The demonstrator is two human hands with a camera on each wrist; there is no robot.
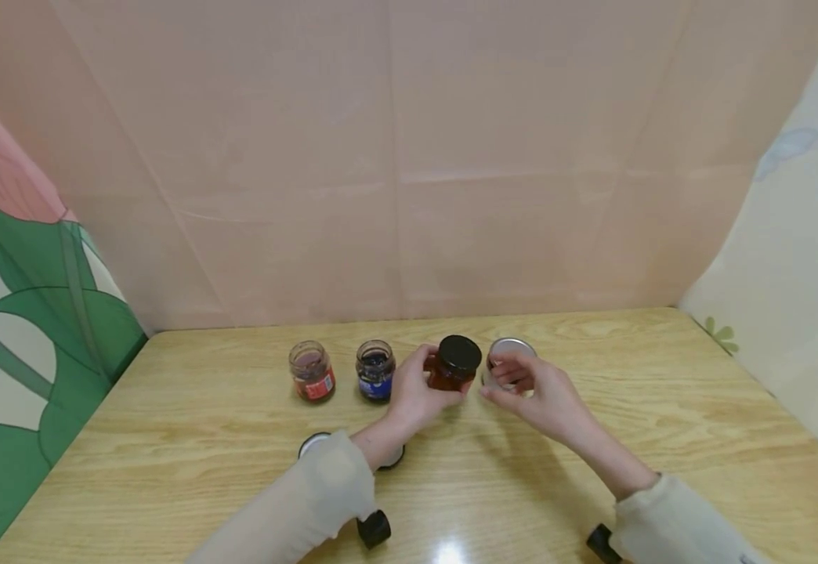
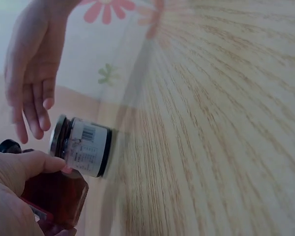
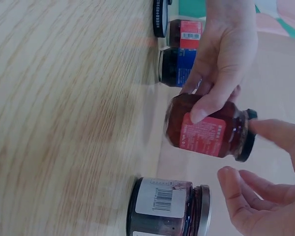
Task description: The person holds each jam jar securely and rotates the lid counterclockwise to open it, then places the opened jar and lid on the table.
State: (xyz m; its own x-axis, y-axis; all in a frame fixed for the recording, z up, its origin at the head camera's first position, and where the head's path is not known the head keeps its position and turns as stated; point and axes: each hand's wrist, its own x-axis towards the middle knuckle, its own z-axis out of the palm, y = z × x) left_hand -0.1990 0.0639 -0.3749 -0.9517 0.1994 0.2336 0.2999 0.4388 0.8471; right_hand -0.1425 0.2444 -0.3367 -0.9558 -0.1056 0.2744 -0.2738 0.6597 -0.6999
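My left hand (image 1: 416, 395) grips a jar of dark red jam (image 3: 201, 130) with a red label, its fingers and thumb round the glass. The jar's black lid (image 1: 461, 353) is on. Just right of the jar is my right hand (image 1: 539, 392), its fingers loosely bent and holding nothing. In the right wrist view a finger of it overlaps the lid's edge; whether it touches cannot be told. Partly behind the right hand stands a jar with a silver lid (image 1: 513, 345) and a white label (image 2: 88, 147).
Left of the held jar stand two lidless jars, one blue-labelled (image 1: 375, 384) and one red-labelled (image 1: 313, 384). Black-rimmed lids (image 1: 313, 442) lie on the wooden table (image 1: 169, 470), partly under the left forearm. A pinkish sheet (image 1: 310, 196) hangs behind the table.
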